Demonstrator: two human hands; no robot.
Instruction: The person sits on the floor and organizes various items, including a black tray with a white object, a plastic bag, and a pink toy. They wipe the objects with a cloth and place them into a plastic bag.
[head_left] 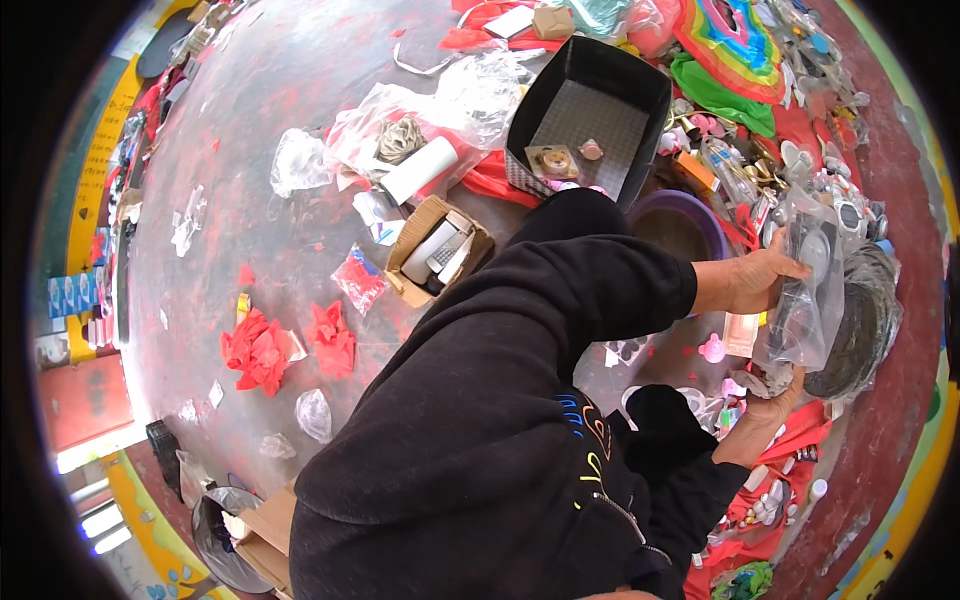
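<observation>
A see-through plastic bag (pixel 808 290) with pale, rounded contents hangs stretched between my two hands at the right; what it holds is too blurred to name. My left hand (pixel 758 281) pinches its upper side, thumb lying over the plastic. Lower down, my right hand (pixel 775 404) has its fingers closed on the bag's bunched bottom end. Just beyond the bag stands a round dark basin (pixel 862 325) wrapped in clear film. Between my wrists lie a small pink piece (pixel 712 348) and a pale pink box (pixel 740 333) on the floor.
A purple tub (pixel 715 232) stands beside my left forearm, with a black bin (pixel 640 150) holding small items behind it. A cardboard box (pixel 422 250) of small goods sits left of my arm. Mixed piles, red bags (pixel 257 350) and a rainbow sheet (pixel 735 50) cover parts of the floor.
</observation>
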